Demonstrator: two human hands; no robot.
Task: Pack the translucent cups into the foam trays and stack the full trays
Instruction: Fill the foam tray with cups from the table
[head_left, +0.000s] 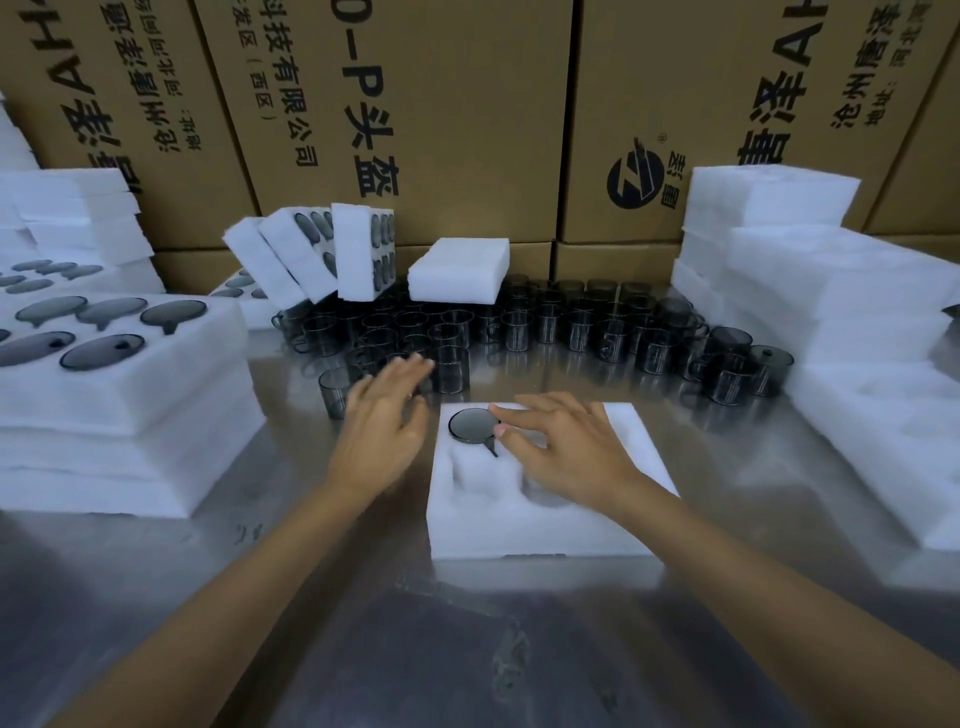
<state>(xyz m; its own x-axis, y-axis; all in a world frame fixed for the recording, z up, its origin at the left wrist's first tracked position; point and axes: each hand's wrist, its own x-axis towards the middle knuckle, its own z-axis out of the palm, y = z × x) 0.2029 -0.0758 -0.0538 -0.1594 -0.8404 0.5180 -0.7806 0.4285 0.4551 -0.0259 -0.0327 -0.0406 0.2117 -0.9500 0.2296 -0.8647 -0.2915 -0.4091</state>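
A white foam tray (530, 525) lies on the steel table in front of me. One dark translucent cup (470, 425) sits in its far-left pocket, handle pointing toward me. My right hand (566, 447) hovers over the tray with fingers spread, fingertips touching the cup's rim. My left hand (382, 421) stretches flat, fingers straight, just left of the tray toward a group of loose cups (519, 327) standing behind it; it holds nothing. A stack of filled trays (171, 395) stands at the left.
Stacks of empty foam trays (831, 322) rise at the right. More foam trays (311, 254) lean against cardboard boxes (457, 104) at the back, and one foam block (460, 270) rests on the cups. Bare steel table (467, 649) lies near me.
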